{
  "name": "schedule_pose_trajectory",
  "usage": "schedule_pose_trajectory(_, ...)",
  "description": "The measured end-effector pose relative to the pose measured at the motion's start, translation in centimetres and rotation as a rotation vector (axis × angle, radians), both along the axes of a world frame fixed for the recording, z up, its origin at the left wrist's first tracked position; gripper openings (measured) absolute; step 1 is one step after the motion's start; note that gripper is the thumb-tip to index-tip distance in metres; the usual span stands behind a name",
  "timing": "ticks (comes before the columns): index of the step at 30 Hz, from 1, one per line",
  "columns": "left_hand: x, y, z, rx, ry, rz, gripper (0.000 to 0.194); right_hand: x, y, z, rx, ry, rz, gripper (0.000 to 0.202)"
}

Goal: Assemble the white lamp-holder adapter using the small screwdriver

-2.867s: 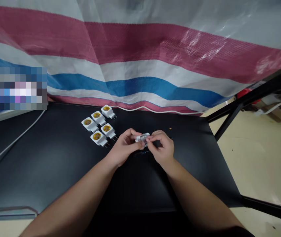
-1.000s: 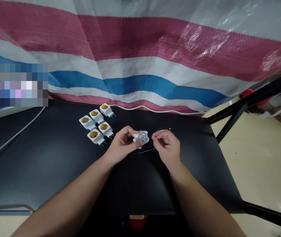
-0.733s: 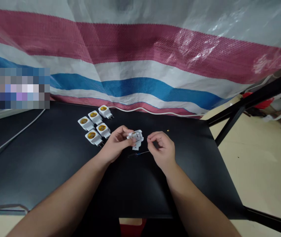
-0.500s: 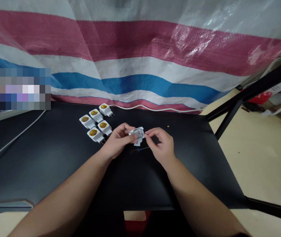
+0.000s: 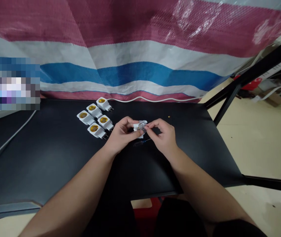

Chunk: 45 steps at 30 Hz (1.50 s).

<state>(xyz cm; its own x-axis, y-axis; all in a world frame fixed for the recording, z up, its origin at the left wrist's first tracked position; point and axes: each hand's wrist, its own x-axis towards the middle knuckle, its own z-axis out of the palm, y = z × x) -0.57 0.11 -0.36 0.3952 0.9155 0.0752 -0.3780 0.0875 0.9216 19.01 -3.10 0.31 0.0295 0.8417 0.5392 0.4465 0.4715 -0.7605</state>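
My left hand (image 5: 122, 135) grips a white plastic plug-in lamp holder housing (image 5: 137, 126), fingers behind it and thumb across its front. The inside of the housing faces up, partly covered by the thumb. My right hand (image 5: 164, 135) has thumb and forefinger pinched together at the housing's right edge. Whatever sits between those fingertips is too small to make out. Just below the housing, a screwdriver (image 5: 139, 143) with a dark, clear-looking handle and blue collar lies on the black table (image 5: 63, 164).
Several white plug-in lamp holders (image 5: 96, 130) with gold screw sockets and prongs stand left of my hands. A tiny brass-coloured piece (image 5: 169, 116) lies to the right. A white cable (image 5: 155, 100) runs along the back edge, before a striped plastic sheet (image 5: 130, 72).
My right fingertips have moved in from beside the housing onto its right edge. The housing has tilted in my left hand. The camera view has dipped lower.
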Motion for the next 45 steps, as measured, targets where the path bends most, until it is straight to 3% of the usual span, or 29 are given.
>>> schedule_pose_trajectory(7, 0.0, 0.0, -0.1, 0.017, 0.014, -0.033, 0.037, 0.6, 0.7, -0.5, -0.251, 0.246, 0.085, 0.024)
schedule_pose_trajectory(12, 0.2, 0.0, 0.7, -0.148, -0.018, -0.071, 0.041, 1.2, 1.5, -0.8, -0.393, 0.425, 0.220, 0.044)
schedule_pose_trajectory(15, 0.2, 0.1, 1.3, -0.226, -0.031, -0.003, 0.040, 2.2, 2.0, -0.8, -0.376, 0.468, 0.254, 0.041)
schedule_pose_trajectory(18, -0.1, 0.5, 1.6, -0.268, -0.029, 0.091, 0.034, 4.0, 2.7, -0.7, -0.303, 0.398, 0.126, 0.028)
schedule_pose_trajectory(23, -0.5, 1.4, 1.5, -0.291, -0.002, 0.165, 0.026, 7.2, 3.5, -0.3, -0.217, 0.059, -0.115, 0.012)
schedule_pose_trajectory(30, -0.3, 1.6, 0.7, -0.269, 0.028, 0.205, 0.029, 10.7, 3.0, 1.1, -0.497, -0.304, -0.316, 0.007)
schedule_pose_trajectory(35, -0.3, 1.7, 0.4, -0.248, 0.044, 0.217, 0.030, 11.0, 2.0, 1.8, -0.761, -0.364, -0.212, 0.025)
schedule_pose_trajectory(40, -0.3, 1.6, 0.5, -0.258, 0.057, 0.178, 0.028, 10.2, 2.1, 0.9, -0.725, -0.327, -0.254, 0.023)
schedule_pose_trajectory(45, -0.1, 1.4, 0.6, -0.238, 0.045, 0.148, 0.032, 9.4, 2.4, 0.8, -0.646, -0.056, -0.044, 0.015)
